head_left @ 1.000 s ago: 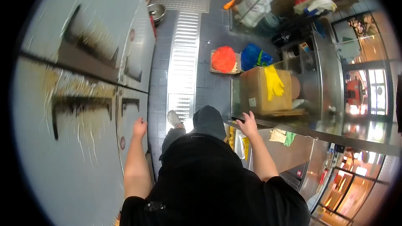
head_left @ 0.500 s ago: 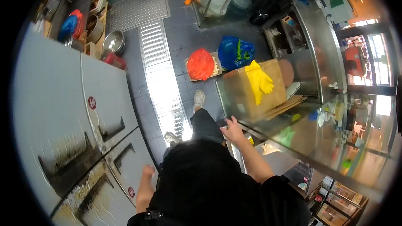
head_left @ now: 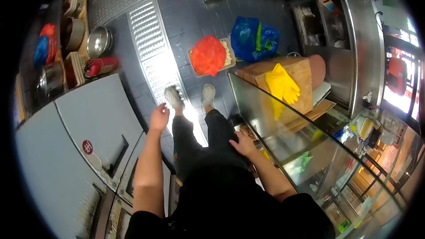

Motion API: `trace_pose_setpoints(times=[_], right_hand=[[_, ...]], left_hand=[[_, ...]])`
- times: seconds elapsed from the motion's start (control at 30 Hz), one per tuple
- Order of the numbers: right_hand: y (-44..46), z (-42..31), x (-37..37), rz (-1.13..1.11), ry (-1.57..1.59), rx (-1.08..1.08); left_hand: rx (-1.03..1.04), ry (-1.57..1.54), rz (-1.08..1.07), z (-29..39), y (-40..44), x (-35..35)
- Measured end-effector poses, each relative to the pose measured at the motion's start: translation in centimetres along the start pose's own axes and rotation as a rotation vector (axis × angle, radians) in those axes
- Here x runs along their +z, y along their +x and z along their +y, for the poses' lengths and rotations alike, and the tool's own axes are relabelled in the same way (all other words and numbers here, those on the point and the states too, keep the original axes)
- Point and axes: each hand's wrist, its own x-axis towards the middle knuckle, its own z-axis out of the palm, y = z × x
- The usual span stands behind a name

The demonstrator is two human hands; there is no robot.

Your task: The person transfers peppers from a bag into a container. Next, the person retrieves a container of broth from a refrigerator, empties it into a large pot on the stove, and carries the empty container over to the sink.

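Note:
I am standing on a dark tiled floor. My left hand hangs over the metal drain grating, beside the white refrigerator. Its fingers are loosely bent and nothing shows in them. Close to my right thigh is my right hand, empty, with fingers apart, left of the glass panel's edge. Ahead on the floor sits a tub of pale pieces, partly covered by a red plastic bag. A blue plastic bag with green parts lies against it.
Yellow rubber gloves lie on a cardboard box at the right, behind the glass. Metal bowls and a red fire extinguisher stand at the left, by a shelf of baskets and pots. A steel counter lines the right.
I have stepped forward; the tub, bags and box appear nearer. My left hand has swung forward and up from beside the refrigerator. My right hand has dropped nearer my thigh.

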Motion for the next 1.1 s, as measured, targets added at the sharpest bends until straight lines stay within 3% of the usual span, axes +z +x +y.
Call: trace_pose_setpoints(times=[0.17,0.5,0.63,0.7,0.8,0.9,1.0,1.1], right_hand=[[2.9,-1.8,2.1,0.047,0.139,0.084],[9.1,-3.4,13.7,0.044,0.122,0.259],[10.2,-4.2,14.2,0.004,0.163,0.359],[10.4,-4.1,14.3,-0.052,0.200,0.413],[11.1,-4.6,14.3,-0.127,0.183,0.469],[11.5,-5.0,14.2,-0.154,0.169,0.493],[11.8,-5.4,14.0,-0.110,0.127,0.455],[11.9,-5.1,13.7,-0.083,0.106,0.395]], left_hand=[[0.003,0.098,-0.147,0.9,11.7,3.5],[0.134,0.444,-0.323,-5.1,37.3,18.9],[0.041,0.332,-0.197,-6.6,46.5,26.0],[-0.279,-0.052,-0.298,-6.1,49.1,28.6],[-0.474,-0.520,-0.472,-7.9,51.2,31.3],[-0.455,-0.573,-0.494,-7.2,50.6,30.8],[-0.399,-0.521,-0.653,-8.2,50.9,29.9],[-0.403,-0.635,-0.566,-7.8,48.2,28.0]])
